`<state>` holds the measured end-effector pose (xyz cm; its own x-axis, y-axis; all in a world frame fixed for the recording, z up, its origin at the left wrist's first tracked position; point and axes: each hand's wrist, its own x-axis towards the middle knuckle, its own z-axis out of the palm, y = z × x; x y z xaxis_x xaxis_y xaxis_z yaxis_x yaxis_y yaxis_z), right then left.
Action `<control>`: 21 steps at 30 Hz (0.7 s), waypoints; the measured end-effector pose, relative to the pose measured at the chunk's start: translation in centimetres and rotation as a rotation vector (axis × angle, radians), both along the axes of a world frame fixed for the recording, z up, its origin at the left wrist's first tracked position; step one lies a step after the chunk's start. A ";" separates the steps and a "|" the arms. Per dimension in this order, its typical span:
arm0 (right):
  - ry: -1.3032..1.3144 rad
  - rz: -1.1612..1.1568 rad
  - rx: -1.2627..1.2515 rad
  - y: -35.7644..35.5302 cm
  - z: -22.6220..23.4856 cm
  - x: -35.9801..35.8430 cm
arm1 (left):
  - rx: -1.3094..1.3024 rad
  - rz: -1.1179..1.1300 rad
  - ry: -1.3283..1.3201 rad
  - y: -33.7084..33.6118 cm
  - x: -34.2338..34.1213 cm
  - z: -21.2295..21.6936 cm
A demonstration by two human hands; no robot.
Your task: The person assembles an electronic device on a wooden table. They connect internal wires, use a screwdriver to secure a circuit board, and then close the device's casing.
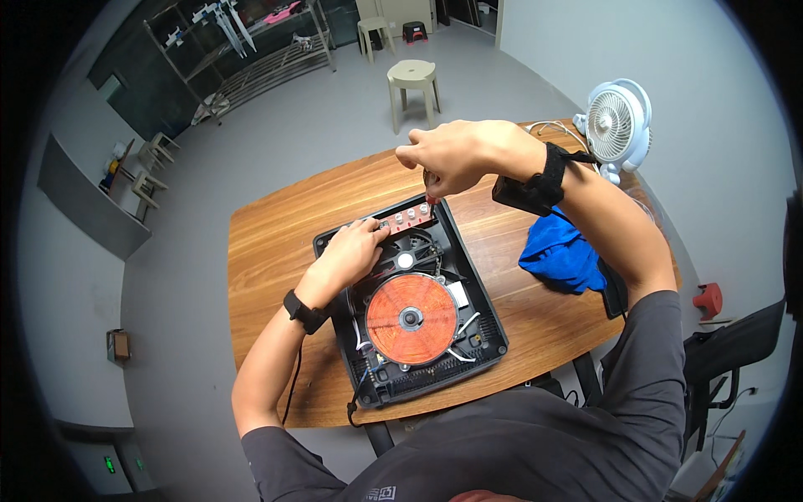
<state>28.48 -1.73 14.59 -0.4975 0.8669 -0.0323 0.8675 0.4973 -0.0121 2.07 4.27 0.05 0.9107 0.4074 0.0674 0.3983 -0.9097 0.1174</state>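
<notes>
An opened induction cooker (488, 330) lies on the wooden table in front of me, its round copper coil (393, 303) toward the near side. Beyond the coil sits a black cooling fan (416, 245). A narrow reddish circuit board (409, 219) runs along the far edge of the housing. My left hand (355, 249) rests with fingers stretched onto the left end of this board. Over its right end, my right hand (456, 156) is closed around an upright screwdriver (432, 199), whose lower part points down at the board's corner. Most of the tool is hidden by the fingers.
Right of the cooker, a blue cloth (559, 255) lies on the table (280, 219). A white desk fan (615, 125) stands at the far right corner, with cables beside it. A black power cord (293, 386) hangs near the front left. Plastic stools (412, 77) stand on the floor beyond.
</notes>
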 end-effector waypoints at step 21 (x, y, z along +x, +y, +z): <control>-0.051 -0.178 -0.272 0.2 1.7 -0.9 | 0.009 0.012 0.017 0.1 0.0 0.1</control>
<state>27.61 -1.51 16.30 -0.3303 0.8963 -0.2960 0.9435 0.3219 -0.0781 2.10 4.37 0.18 0.9070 0.4175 0.0560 0.4107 -0.9060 0.1027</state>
